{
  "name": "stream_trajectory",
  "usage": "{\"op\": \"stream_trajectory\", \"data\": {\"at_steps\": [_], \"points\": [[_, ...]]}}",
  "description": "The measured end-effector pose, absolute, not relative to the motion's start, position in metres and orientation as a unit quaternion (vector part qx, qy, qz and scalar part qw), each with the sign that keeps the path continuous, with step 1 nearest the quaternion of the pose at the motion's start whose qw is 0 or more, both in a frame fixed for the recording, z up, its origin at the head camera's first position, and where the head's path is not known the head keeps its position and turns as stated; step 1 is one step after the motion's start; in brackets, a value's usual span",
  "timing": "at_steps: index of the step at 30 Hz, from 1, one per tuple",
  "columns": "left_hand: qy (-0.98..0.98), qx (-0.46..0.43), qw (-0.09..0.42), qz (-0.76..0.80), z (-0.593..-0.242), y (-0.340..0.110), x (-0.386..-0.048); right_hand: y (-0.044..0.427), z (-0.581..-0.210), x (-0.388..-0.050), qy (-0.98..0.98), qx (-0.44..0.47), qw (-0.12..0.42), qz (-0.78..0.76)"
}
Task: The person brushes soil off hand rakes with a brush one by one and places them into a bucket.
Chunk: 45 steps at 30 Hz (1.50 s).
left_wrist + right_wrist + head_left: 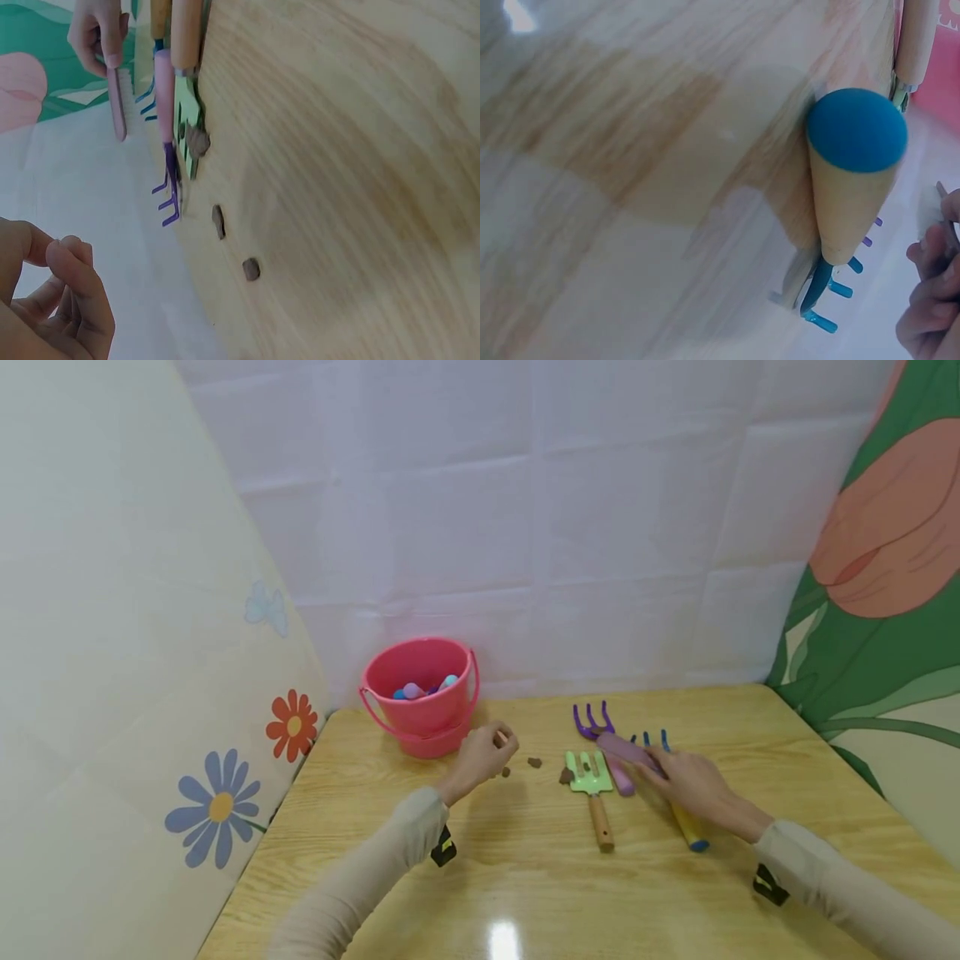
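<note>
My right hand (693, 785) grips a mauve-pink brush (628, 749) above the hand tools; its pale bristles show in the left wrist view. My left hand (483, 752) hovers over the table right of the pink bucket (427, 718). Its fingers are curled, thumb and forefinger tips meeting, with nothing visible between them. Small brown clumps (251, 269) lie near it, and a bigger brown clump (197, 141) sits at the green fork's head. The green hand fork (592, 781) has a wooden handle. Beside it lie a purple rake (592, 724) and a blue-tined rake (855, 202) with a yellow handle.
Several coloured rounded pieces (414, 691) stand inside the bucket, its handle hanging down in front. The wooden table (555, 893) meets a white cloth backdrop (600, 568) behind. Flower-printed panels (247, 727) stand at both sides.
</note>
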<state>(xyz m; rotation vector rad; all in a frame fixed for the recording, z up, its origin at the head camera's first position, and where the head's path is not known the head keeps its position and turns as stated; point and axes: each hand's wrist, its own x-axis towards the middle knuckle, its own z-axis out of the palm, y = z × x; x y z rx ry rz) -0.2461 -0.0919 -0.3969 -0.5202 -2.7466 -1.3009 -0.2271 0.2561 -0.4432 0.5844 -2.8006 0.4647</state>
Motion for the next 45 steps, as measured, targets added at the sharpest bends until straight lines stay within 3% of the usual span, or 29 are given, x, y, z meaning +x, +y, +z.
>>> {"op": "stream_trajectory", "data": {"at_steps": [24, 33, 45], "points": [[-0.888, -0.188, -0.098, -0.409, -0.435, -0.024, -0.225, 0.270, -0.451, -0.226, -0.960, 0.183, 0.142, 0.158], [-0.902, -0.218, -0.114, -0.354, -0.445, 0.005, -0.213, 0.269, -0.452, -0.227, -0.957, 0.187, 0.156, 0.155], [-0.947, -0.155, -0.121, -0.253, -0.458, 0.028, -0.211, 0.269, -0.455, -0.228, -0.957, 0.186, 0.158, 0.154]]}}
